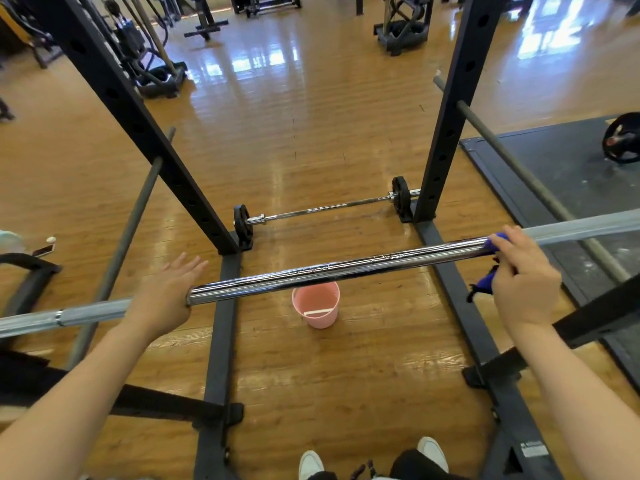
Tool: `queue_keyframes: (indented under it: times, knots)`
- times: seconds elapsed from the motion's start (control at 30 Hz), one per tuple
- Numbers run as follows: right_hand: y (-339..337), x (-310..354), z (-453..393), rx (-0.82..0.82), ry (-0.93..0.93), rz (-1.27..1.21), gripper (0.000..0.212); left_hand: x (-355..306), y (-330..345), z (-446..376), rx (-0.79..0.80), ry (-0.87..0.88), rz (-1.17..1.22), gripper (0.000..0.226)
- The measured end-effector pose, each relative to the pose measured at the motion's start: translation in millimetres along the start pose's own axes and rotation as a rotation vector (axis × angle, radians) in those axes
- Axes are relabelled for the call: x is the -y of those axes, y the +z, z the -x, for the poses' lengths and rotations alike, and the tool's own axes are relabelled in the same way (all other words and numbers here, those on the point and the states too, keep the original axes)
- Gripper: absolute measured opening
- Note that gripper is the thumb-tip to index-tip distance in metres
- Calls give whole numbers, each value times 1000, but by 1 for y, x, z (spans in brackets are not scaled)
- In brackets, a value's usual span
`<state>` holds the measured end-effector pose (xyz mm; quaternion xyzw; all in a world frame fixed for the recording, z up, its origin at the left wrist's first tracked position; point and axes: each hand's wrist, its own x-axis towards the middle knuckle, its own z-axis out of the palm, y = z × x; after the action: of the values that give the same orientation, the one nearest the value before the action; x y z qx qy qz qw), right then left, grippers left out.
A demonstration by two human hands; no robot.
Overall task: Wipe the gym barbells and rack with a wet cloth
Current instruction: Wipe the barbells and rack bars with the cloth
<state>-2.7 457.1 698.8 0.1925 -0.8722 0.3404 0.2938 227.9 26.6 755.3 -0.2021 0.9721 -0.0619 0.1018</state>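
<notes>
The barbell [332,268] lay across the rack [446,140] at about waist level, directly in front of the person. Its long axis ran left to right across the view, the right end rising slightly toward the upper right and the left end dropping toward the lower left edge. The middle stretch was bright chrome; both outer stretches were a duller grey.

The left hand [166,292] rested on top of the bar where the chrome section met the grey, palm down, fingers straight and spread, pointing away from the person. It did not curl round the bar.

The right hand [523,275] held a blue cloth [493,245] against the bar near its right part, fingers curled over cloth and bar. A loose tail of the cloth hung below the hand.

A pink bucket [317,304] stood on the wooden floor [311,109] under the bar, between the rack's two base rails. A second barbell [329,206] with small black plates lay on the floor beyond it, between the two uprights, also lying left to right. A phone [43,251] lay on the floor at the far left. A black plate [621,138] rested on the dark mat [554,161] at the right. White shoes [311,464] showed at the bottom edge.
</notes>
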Motion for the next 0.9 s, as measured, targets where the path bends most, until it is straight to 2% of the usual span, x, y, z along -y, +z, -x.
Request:
queue_keyframes:
  times: [0.1,0.23,0.33,0.57,0.73,0.8,0.9]
  knots:
    - [6,19,0,2,115,-47,25,0,-2,0,15,-9,-26,80]
    - [19,53,17,121,-44,-92,32,-1,-2,0,9,-30,-28,79]
    - [15,56,20,180,-91,-106,38,-3,-4,2,-3,-29,-13,79]
    - [19,68,2,134,61,-83,22,-5,-5,4,-40,-31,4,77]
    - [17,84,7,319,-67,-67,26,-11,-14,9,1,-35,-10,73]
    - [8,75,7,313,-63,-59,28,-16,-20,12,9,-51,0,70]
    - [5,69,0,238,48,-60,24,-15,-19,13,-15,-58,31,70]
